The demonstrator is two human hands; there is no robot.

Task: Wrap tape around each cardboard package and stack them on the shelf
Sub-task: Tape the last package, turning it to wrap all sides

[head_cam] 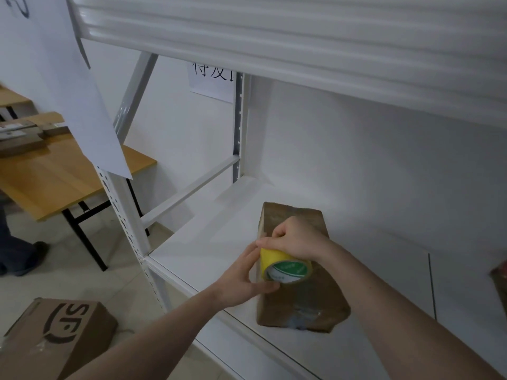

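Observation:
A brown cardboard package [297, 303], wrapped in clear tape, lies on the white shelf board [208, 242]. Above its middle I hold a roll of tape [282, 267] with a yellow side and a green-and-white core label. My right hand [296, 237] grips the roll from above, fingers curled over its top edge. My left hand [247, 275] cups the roll from the left and below, thumb under it, resting against the package's left side. Part of another brown package [500, 281] shows at the right edge of the shelf.
The white metal shelf upright [129, 215] stands left of my hands, and an upper shelf [301, 42] hangs overhead. A cardboard box [55, 333] with a dark logo sits on the floor at bottom left. A wooden table [55, 171] with flat packages stands at left; a person's leg is beside it.

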